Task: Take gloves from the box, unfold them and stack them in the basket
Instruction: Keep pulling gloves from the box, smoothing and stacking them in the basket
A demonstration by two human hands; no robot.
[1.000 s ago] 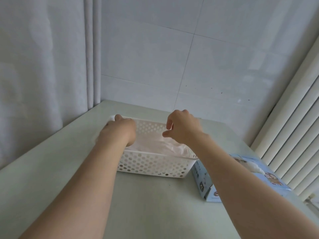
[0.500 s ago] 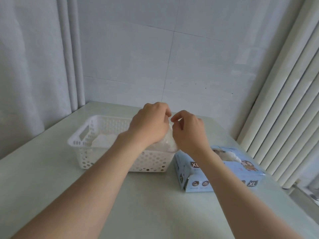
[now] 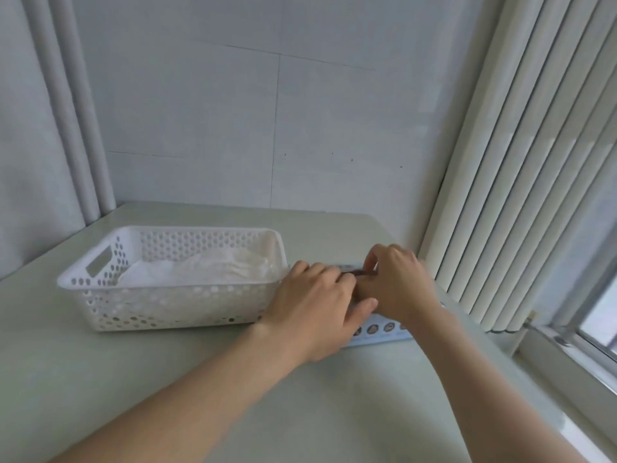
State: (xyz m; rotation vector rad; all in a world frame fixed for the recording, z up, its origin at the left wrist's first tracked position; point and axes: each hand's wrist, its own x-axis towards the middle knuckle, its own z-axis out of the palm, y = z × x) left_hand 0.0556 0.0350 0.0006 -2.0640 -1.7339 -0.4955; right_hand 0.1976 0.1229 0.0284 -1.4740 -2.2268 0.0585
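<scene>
The white perforated basket [image 3: 167, 288] stands on the table at the left, with a flat pile of pale translucent gloves [image 3: 207, 270] inside. Just to its right lies the light-blue glove box [image 3: 380, 331], mostly covered by both hands. My left hand [image 3: 314, 302] rests on the box's top with fairly straight fingers, and its thumb lies along the front edge. My right hand [image 3: 397, 285] is over the box's opening with its fingers curled downward. Their tips are hidden, so I cannot tell whether they pinch a glove.
The pale green table [image 3: 300, 412] sits in a corner. A tiled wall runs behind it, a curtain [image 3: 33, 128] hangs at the left and vertical blinds [image 3: 534, 162] at the right. A window sill [image 3: 567, 362] runs past the table's right edge.
Both hands have left the basket and moved right and down onto the glove box. The view has swung to the right, and the glove pile now lies uncovered in the basket.
</scene>
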